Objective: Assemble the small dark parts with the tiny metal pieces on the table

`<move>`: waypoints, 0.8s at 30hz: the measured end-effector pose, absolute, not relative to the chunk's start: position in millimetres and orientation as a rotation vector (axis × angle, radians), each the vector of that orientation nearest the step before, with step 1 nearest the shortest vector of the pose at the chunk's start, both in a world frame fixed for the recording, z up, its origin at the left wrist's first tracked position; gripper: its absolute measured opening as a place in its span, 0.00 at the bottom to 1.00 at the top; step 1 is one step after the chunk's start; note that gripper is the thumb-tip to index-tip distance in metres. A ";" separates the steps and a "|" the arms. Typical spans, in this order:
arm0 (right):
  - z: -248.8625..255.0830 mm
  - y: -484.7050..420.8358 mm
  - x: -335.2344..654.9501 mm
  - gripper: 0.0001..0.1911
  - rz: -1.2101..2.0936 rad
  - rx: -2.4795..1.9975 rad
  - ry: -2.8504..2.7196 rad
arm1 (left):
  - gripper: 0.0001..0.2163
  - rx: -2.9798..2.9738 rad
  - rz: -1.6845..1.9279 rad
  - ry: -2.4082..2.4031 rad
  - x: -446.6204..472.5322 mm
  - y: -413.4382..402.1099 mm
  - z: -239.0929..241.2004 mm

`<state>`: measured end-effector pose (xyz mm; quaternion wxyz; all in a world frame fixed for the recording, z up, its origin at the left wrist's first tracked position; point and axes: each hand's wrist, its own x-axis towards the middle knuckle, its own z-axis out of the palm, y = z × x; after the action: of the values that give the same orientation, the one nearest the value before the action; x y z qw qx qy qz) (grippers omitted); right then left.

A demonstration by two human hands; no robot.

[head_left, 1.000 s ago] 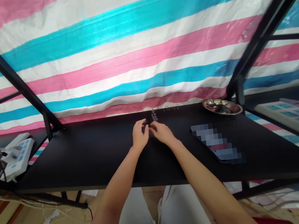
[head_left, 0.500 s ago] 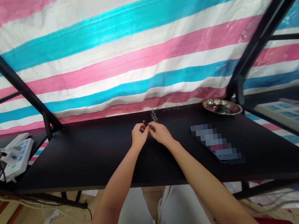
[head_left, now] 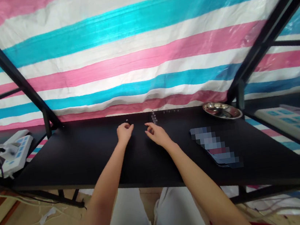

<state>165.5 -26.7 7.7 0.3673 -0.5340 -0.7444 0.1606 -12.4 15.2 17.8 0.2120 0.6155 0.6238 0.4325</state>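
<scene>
Both my hands rest on the far middle of a black table. My left hand is curled, its fingertips pinched together, and whatever it holds is too small to make out. A tiny bead lies just beyond it. My right hand sits a hand's width to the right, its fingers curled in a pinch that points left. Just behind it stands a small upright stack of beads. A row of tiny dark beads lies along the table's back edge.
A shallow metal dish sits at the back right. A flat blurred device lies to the right of my hands. White power strips sit on the left and on the right. Black frame posts and a striped tarp stand behind.
My hands were pinched together in front of the bead stack. The left hand has now moved away to the left, and the right has stayed near the stack.
</scene>
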 end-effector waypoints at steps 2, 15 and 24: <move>7.9 -26.7 166.2 0.19 0.391 -1.396 -1.907 | 0.07 1.733 1.115 1.956 -41.3 22.1 22.0; 13.4 -31.1 166.9 0.15 0.274 -1.497 -1.746 | 0.08 1.662 0.745 2.378 -124.0 26.3 18.1; 19.9 -28.9 184.6 0.12 0.195 -1.962 -1.508 | 0.14 1.542 0.715 2.384 -129.6 18.4 24.5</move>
<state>184.6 -28.9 19.9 0.3235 -0.7479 -0.5749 0.0743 -129.6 18.4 24.5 0.1065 0.5236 0.8097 0.2428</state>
